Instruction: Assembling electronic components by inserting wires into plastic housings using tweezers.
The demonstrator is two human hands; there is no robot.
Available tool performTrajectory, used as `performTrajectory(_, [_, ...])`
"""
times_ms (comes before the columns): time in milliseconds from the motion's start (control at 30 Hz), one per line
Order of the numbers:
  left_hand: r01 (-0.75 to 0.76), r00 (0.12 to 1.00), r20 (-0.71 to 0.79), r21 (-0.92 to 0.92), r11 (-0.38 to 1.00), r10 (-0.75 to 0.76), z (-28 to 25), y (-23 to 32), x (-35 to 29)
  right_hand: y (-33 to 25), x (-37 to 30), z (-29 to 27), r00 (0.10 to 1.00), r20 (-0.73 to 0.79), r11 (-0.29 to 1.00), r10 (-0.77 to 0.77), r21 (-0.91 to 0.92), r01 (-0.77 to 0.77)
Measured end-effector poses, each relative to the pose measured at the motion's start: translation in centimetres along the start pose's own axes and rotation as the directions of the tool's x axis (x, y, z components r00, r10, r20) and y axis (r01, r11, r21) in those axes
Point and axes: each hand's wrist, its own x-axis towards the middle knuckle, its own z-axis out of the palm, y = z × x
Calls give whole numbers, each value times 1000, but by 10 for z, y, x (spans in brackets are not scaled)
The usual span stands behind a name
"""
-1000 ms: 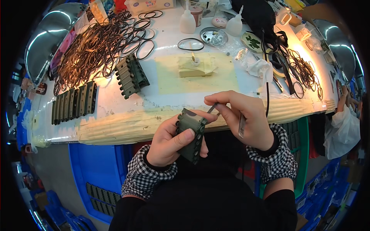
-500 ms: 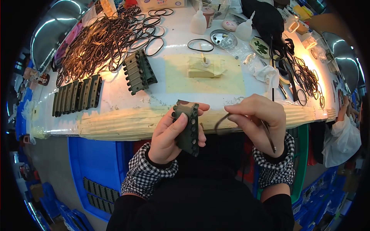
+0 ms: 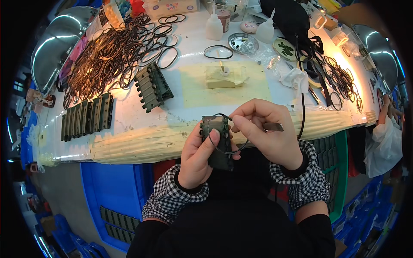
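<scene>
Worktable [image 3: 129, 117], white, cream-padded edge [image 3: 137, 145], left hand [image 3: 194, 162] gripping dark-green ribbed block [image 3: 221, 160], right hand [image 3: 275, 135] pinching thin black band [image 3: 228, 153], similar block row [image 3: 103, 112] well apart

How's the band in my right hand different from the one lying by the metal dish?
The held band looks finely ridged; the lying band looks smooth. The held band curves across the green part, pinched in your right hand; the lying band rests flat on the table in an oval, touched by neither hand. Both are thin and dark.
</scene>
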Motion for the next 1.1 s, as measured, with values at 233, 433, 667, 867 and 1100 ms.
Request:
performTrajectory(233, [-28,999,-33,67,997,30,2,-1,0,-14,0,1,998,51,1000,25,1,-25])
performTrajectory(433, [-55,996,-55,194,979,67,2,-3,0,-21,1,-2,991,102,995,91,-36,-88])
performTrajectory(667, [-128,983,-81,335,933,163,8,-1,2,-19,0,-2,997,36,970,-65,-231,72])
performTrajectory(867, [-70,989,-107,237,969,98,8,2,2,-13,1,0,999,25,999,38,-7,-37])
performTrajectory(1100, [-14,995,-90,205,979,33,5,3,1,-4,5,-7,959,180,941,217,224,-255])
